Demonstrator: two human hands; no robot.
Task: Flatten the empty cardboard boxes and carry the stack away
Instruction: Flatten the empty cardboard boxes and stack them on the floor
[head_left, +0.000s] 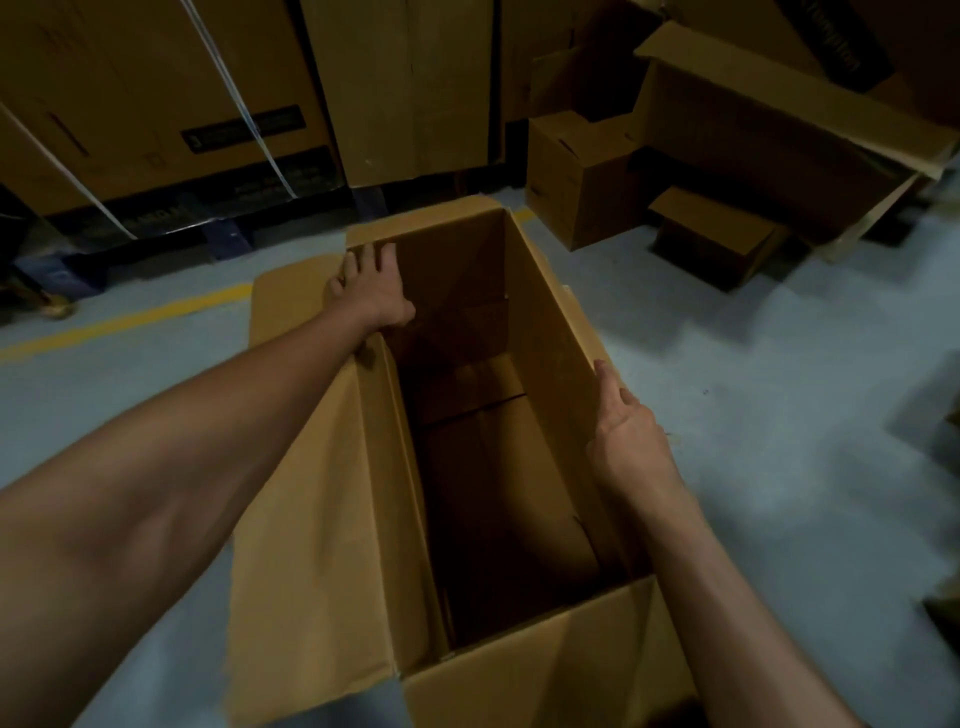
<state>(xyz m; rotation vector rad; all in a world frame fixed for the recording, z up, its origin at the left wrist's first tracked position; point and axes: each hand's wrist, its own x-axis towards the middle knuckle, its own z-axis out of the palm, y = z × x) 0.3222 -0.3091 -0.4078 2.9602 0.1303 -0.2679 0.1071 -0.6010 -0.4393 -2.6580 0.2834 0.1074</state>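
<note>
A tall open cardboard box (498, 467) stands upright on the grey floor (779, 415), empty and not yet flattened. The right hand (626, 431) lies open-fingered along its right rim; the left hand (371, 288) presses flat on the far left rim. Beyond, smaller open boxes (587, 176) await flattening; no stack shows.

You are resting your left hand (371, 291) flat on the far left rim of the tall open cardboard box (550, 374), while your right hand (623, 436) is touching its right rim.
</note>
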